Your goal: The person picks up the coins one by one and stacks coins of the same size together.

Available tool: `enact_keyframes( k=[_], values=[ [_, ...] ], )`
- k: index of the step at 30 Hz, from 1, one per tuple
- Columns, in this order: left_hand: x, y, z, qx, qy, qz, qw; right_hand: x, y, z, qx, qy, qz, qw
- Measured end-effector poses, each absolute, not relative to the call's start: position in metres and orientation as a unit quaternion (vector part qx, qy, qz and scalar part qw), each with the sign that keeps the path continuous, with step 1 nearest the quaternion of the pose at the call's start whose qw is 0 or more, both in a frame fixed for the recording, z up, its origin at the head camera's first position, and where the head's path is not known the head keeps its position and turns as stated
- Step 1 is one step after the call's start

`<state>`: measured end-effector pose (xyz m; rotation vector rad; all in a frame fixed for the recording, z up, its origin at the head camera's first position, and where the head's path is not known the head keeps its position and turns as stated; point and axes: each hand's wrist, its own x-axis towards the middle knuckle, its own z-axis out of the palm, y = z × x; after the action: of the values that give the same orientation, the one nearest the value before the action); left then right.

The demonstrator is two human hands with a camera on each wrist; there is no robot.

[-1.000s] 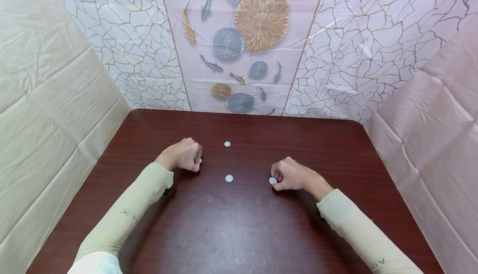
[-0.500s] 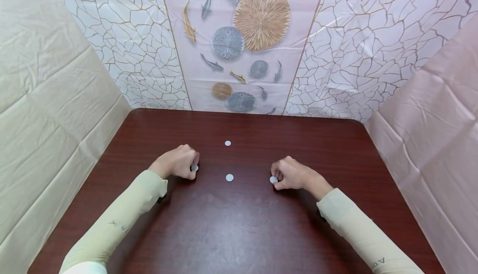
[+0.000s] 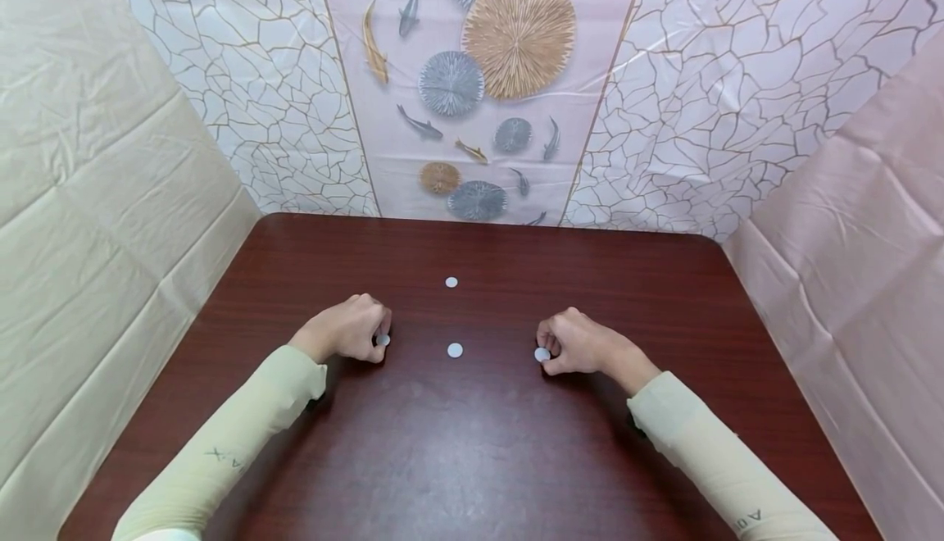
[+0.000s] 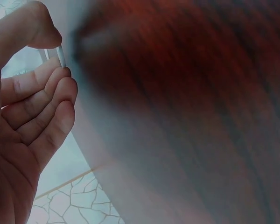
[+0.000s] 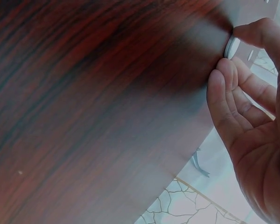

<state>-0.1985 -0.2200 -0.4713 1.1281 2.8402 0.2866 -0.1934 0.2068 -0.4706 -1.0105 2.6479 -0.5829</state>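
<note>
A small white disc [image 3: 383,340] is pinched between the thumb and fingertips of my left hand [image 3: 342,330], low over the left part of the brown table. The left wrist view has this disc [image 4: 61,57] edge-on, under the thumb tip. On the other side my right hand [image 3: 586,344] holds a second white disc [image 3: 542,355] by its edges, between thumb and index finger. In the right wrist view that disc [image 5: 231,47] lies at or very close to the tabletop. Between the hands are two more white discs, a nearer one [image 3: 455,350] and a farther one [image 3: 451,282].
The dark red-brown tabletop [image 3: 442,443] has rounded far corners. A patterned cloth [image 3: 479,115] hangs behind its far edge. Pale cloth walls stand along the left side [image 3: 111,221] and the right side [image 3: 848,262].
My left hand has drawn nearer to me and slightly left, carrying its disc along. The right hand and the two middle discs stay practically where they were.
</note>
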Motion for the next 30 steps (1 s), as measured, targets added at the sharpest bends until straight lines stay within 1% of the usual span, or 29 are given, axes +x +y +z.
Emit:
enact_keyframes(
  k=[8, 16, 19, 24, 30],
  values=[
    [-0.196, -0.224, -0.476, 0.373, 0.922, 0.101, 0.026, -0.193, 0.207, -0.472, -0.336, 0.907, -0.214, 0.135],
    [-0.189, -0.228, -0.475, 0.365, 0.925, 0.104, 0.028, -0.196, 0.209, -0.466, -0.311, 0.904, -0.233, 0.179],
    [-0.187, -0.229, -0.473, 0.361, 0.926, 0.106, 0.032, -0.201, 0.209, -0.461, -0.311, 0.903, -0.232, 0.186],
    [-0.186, -0.229, -0.473, 0.360, 0.926, 0.110, 0.032, -0.215, 0.203, -0.448, -0.325, 0.905, -0.224, 0.160],
    [-0.187, -0.229, -0.473, 0.359, 0.927, 0.104, 0.036, -0.234, 0.182, -0.432, -0.355, 0.904, -0.197, 0.136]
  ],
)
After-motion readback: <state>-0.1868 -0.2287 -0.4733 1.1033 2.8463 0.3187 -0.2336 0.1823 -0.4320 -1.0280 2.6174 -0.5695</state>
